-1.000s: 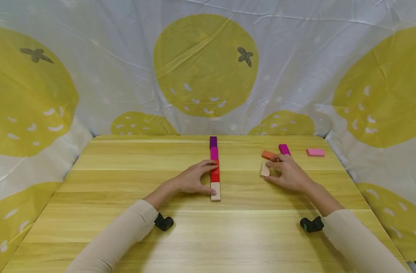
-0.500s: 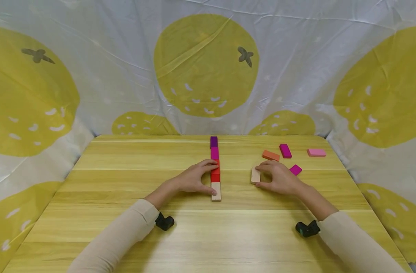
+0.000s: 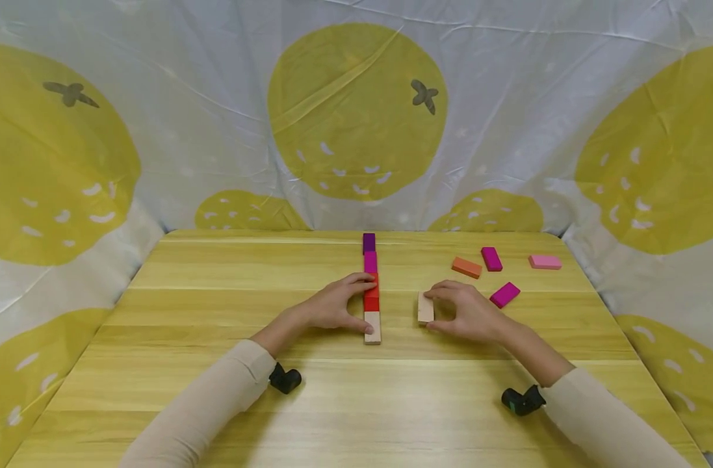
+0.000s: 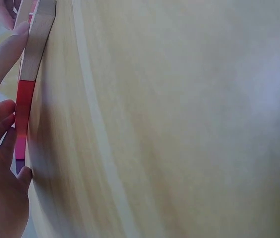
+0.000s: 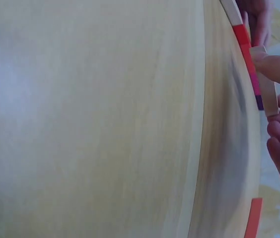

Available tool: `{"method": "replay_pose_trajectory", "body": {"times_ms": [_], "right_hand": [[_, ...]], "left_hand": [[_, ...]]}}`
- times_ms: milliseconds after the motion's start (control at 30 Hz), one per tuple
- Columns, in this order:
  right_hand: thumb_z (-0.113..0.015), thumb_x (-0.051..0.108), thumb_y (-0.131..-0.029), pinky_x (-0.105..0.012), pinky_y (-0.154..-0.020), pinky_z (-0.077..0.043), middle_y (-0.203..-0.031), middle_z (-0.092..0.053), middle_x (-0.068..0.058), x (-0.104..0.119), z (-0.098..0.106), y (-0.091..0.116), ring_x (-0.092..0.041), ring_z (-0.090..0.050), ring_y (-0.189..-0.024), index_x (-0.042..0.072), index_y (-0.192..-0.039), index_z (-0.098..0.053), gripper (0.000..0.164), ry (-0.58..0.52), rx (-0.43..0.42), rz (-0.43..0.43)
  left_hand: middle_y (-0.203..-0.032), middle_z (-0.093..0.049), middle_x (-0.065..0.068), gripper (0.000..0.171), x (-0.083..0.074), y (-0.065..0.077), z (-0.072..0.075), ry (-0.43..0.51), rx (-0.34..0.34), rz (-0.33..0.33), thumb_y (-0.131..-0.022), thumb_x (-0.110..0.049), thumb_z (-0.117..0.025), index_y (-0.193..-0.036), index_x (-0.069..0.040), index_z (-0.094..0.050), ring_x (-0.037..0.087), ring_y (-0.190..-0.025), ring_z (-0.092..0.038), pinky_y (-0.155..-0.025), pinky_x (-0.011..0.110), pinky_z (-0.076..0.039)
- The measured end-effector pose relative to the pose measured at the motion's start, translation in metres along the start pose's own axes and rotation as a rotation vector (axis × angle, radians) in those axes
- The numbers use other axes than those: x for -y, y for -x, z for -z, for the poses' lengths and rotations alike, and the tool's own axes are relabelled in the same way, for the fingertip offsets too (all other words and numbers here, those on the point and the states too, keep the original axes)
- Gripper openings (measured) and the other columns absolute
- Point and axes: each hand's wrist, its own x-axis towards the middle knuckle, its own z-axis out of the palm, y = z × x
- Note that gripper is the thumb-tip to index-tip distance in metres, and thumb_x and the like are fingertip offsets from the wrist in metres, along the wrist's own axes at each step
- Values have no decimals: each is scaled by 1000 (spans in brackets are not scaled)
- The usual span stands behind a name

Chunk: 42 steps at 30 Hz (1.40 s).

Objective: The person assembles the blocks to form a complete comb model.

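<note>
A straight row of coloured wooden blocks runs front to back near the table's middle in the head view: a purple block [image 3: 369, 243], a magenta block [image 3: 370, 262], red blocks [image 3: 371, 304] and a plain wooden block [image 3: 373, 318] at the near end. My left hand [image 3: 333, 307] lies along the row from the left, thumb on the plain block and fingertips over the red. Right of the row, my right hand [image 3: 470, 313] pinches another plain wooden block [image 3: 425, 310] by its two ends, between thumb and fingers. The right wrist view shows this held block [image 5: 269, 96] close beside the row.
Loose blocks lie on the right of the wooden table [image 3: 333, 416]: an orange block [image 3: 466, 267], a magenta one [image 3: 491, 259], a second magenta one [image 3: 505, 295] and a pink one [image 3: 544, 262]. A fruit-patterned cloth [image 3: 216, 117] hangs behind.
My right hand has moved left with the plain block, away from the orange one, and toward the row. That uncovers the nearer magenta block. The left hand has stayed on the row.
</note>
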Motion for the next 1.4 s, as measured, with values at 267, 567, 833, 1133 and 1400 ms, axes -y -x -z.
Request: {"method": "replay_pose_trajectory", "body": {"times_ms": [267,567,833,1133,1400], "right_hand": [[-89,39,-82,-48,-102,-50,-128,-66,-5,19,-8,0,-25,-62,-119,6,-130,-71,60,-35,52,14],[-88,42,-82,-47,-99,-52,-126,-66,-1,37,-19,2,-22,-62,-117,9,-128,-71,60,-69,74,107],[-87,45,-83,-41,-102,-50,-126,-62,5,60,-34,5,-15,-58,-119,15,-128,-69,57,-111,124,165],[-83,53,-86,-34,-104,-48,-127,-59,4,76,-43,5,-12,-55,-117,13,-131,-68,62,-53,177,198],[-81,43,-90,-32,-96,-52,-121,-62,5,76,-40,9,-9,-59,-109,13,-131,-71,51,-45,177,247]], "left_hand": [[-164,-32,6,97,3,-1,-1,20,-6,16,-81,-50,-87,-158,-9,-43,27,-150,-30,-121,44,-26],[-165,-32,5,98,4,-2,-3,15,-2,17,-81,-52,-86,-158,-10,-43,26,-150,-31,-120,44,-27],[-164,-33,4,98,3,-1,-2,7,-5,10,-81,-53,-86,-158,-10,-43,25,-149,-33,-120,43,-28],[-163,-35,3,97,4,-1,-2,5,-14,1,-81,-50,-87,-157,-9,-45,23,-149,-33,-120,40,-28],[-163,-35,5,97,2,0,-1,14,-13,-7,-81,-50,-87,-157,-7,-45,26,-148,-34,-120,44,-28]]}}
